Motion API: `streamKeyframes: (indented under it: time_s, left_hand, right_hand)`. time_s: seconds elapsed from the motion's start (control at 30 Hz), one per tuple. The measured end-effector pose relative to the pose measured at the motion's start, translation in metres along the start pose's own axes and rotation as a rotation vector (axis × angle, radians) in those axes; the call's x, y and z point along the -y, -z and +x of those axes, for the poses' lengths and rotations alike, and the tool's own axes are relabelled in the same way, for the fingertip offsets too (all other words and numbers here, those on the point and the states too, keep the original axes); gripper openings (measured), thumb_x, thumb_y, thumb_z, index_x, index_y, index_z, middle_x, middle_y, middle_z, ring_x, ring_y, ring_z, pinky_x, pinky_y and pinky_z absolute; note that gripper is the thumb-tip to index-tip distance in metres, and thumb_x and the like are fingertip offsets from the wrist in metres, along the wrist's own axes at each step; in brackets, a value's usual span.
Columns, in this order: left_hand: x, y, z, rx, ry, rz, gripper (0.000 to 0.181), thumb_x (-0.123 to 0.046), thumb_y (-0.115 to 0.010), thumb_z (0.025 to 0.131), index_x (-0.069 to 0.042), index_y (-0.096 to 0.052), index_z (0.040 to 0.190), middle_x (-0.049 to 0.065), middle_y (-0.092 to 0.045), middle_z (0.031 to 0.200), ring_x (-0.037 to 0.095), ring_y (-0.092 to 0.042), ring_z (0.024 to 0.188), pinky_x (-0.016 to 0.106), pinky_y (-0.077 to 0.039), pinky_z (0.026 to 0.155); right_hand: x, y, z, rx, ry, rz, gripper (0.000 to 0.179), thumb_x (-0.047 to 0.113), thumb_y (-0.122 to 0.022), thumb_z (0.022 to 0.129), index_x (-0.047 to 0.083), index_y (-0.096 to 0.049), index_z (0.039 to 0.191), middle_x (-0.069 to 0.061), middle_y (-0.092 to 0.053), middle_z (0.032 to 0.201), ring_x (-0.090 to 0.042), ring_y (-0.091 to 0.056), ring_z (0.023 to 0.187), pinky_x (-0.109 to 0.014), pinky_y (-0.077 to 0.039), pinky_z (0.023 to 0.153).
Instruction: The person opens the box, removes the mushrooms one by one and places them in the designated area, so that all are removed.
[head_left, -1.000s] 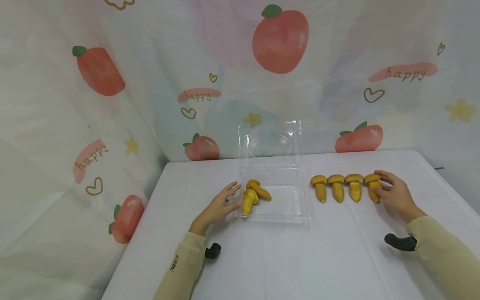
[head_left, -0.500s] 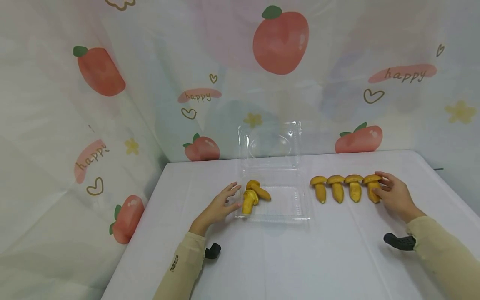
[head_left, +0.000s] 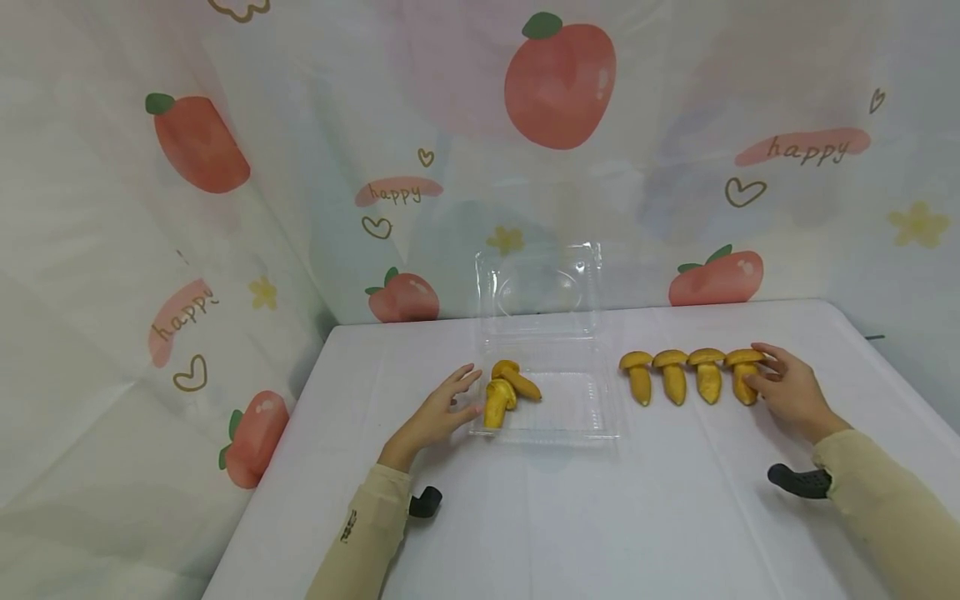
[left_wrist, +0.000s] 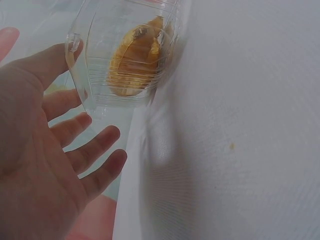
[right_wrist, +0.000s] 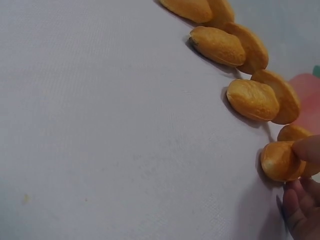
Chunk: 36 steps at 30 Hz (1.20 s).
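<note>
My right hand [head_left: 798,402] pinches the rightmost yellow-brown mushroom [head_left: 741,369], which lies on the table at the end of a row. In the right wrist view, the thumb is on that mushroom's stem [right_wrist: 278,162], with fingers on its other side. My left hand [head_left: 433,419] is at the left side of a clear plastic clamshell box [head_left: 558,435], fingers loosely spread. One finger meets the box wall in the left wrist view. Inside the box, at its left, lie two mushrooms: one [head_left: 495,407] in front, the other [head_left: 525,384] tilted against it.
Left of the pinched mushroom, several more [head_left: 708,377] lie side by side, caps away from me. The box's transparent lid [head_left: 540,287] stands raised at the back, near the printed backdrop [head_left: 645,192]. A white cloth covers the table [head_left: 600,517]. Black curved pieces [head_left: 799,482] stick out by both wrists.
</note>
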<state>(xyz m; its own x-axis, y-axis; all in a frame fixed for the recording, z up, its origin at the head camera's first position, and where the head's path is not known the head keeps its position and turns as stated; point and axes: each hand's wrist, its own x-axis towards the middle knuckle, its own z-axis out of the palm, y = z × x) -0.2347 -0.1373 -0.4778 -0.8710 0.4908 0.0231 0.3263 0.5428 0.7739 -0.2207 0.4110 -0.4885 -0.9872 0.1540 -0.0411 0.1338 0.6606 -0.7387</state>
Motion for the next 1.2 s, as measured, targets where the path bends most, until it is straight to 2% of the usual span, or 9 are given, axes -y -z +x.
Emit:
streamKeyframes:
  time_s: [0.1,0.2,0.33,0.47,0.57,0.63,0.7,1.03,1.2]
  left_hand:
    - [0.001,0.000,0.000,0.000,-0.002,-0.001,0.066,-0.020,-0.064,0.100,-0.008,-0.034,0.158,0.015,-0.021,0.169,0.042,-0.040,0.146,0.061,-0.038,0.116]
    - [0.001,0.000,0.000,0.001,-0.002,-0.001,0.066,-0.020,-0.064,0.100,-0.007,-0.034,0.158,0.015,-0.021,0.169,0.042,-0.040,0.146,0.061,-0.038,0.116]
    - [0.001,0.000,0.000,0.000,-0.001,0.003,0.066,-0.020,-0.064,0.100,-0.008,-0.034,0.158,0.015,-0.021,0.169,0.042,-0.040,0.146,0.061,-0.038,0.116]
    - [0.001,-0.001,0.000,-0.002,-0.003,0.009,0.066,-0.019,-0.064,0.100,-0.007,-0.034,0.158,0.015,-0.021,0.169,0.042,-0.040,0.145,0.061,-0.038,0.116]
    - [0.001,-0.001,0.000,-0.002,-0.005,0.005,0.066,-0.019,-0.063,0.100,-0.007,-0.034,0.158,0.016,-0.021,0.169,0.043,-0.040,0.145,0.061,-0.038,0.116]
    - [0.000,0.000,0.000,-0.001,-0.006,0.001,0.066,-0.019,-0.063,0.101,-0.007,-0.034,0.158,0.016,-0.021,0.169,0.042,-0.040,0.146,0.061,-0.038,0.117]
    - [0.000,0.000,0.000,0.001,-0.007,-0.005,0.066,-0.020,-0.063,0.101,-0.007,-0.034,0.158,0.015,-0.021,0.169,0.042,-0.040,0.146,0.061,-0.037,0.117]
    - [-0.002,-0.001,-0.002,-0.002,-0.003,-0.006,0.065,-0.019,-0.063,0.100,-0.006,-0.034,0.158,0.015,-0.022,0.169,0.042,-0.040,0.146,0.062,-0.038,0.116]
    - [0.000,-0.001,-0.001,-0.008,-0.005,-0.008,0.065,-0.019,-0.063,0.101,-0.007,-0.034,0.158,0.014,-0.021,0.169,0.042,-0.039,0.146,0.061,-0.037,0.117]
  right_hand:
    - [-0.001,0.000,0.000,-0.002,-0.011,-0.011,0.068,0.015,-0.052,0.105,-0.004,-0.016,0.159,-0.044,-0.026,0.153,-0.063,-0.040,0.129,-0.052,-0.055,0.091]
    - [-0.002,0.001,0.000,0.001,-0.019,-0.009,0.070,0.019,-0.053,0.105,-0.004,-0.015,0.159,-0.045,-0.025,0.153,-0.064,-0.039,0.129,-0.056,-0.054,0.092]
    - [-0.002,0.003,-0.001,0.006,-0.023,0.013,0.072,0.026,-0.053,0.105,-0.004,-0.015,0.159,-0.045,-0.024,0.153,-0.064,-0.039,0.130,-0.036,-0.062,0.079]
    - [-0.002,0.005,-0.002,0.018,-0.031,0.046,0.077,0.036,-0.052,0.105,-0.004,-0.013,0.159,-0.045,-0.021,0.154,-0.063,-0.036,0.131,-0.016,-0.057,0.064]
    - [-0.003,0.006,-0.001,0.027,-0.050,0.062,0.082,0.045,-0.049,0.104,-0.003,-0.011,0.159,-0.044,-0.018,0.156,-0.063,-0.034,0.133,-0.037,-0.061,0.086]
    - [-0.004,0.006,0.000,0.021,-0.070,0.066,0.085,0.050,-0.047,0.104,-0.002,-0.010,0.160,-0.043,-0.016,0.158,-0.063,-0.032,0.134,-0.056,-0.054,0.098]
    - [-0.006,0.006,0.001,0.003,-0.084,0.065,0.085,0.051,-0.044,0.104,-0.003,-0.010,0.160,-0.043,-0.016,0.158,-0.063,-0.030,0.135,-0.071,-0.041,0.103]
    - [0.002,0.013,-0.003,-0.081,-0.156,0.061,0.077,0.046,-0.037,0.106,-0.005,-0.014,0.159,-0.042,-0.017,0.158,-0.063,-0.027,0.139,-0.072,-0.036,0.109]
    - [0.011,0.015,-0.004,-0.103,-0.147,0.054,0.073,0.042,-0.038,0.107,-0.006,-0.016,0.158,-0.042,-0.019,0.157,-0.063,-0.028,0.139,-0.071,-0.036,0.109]
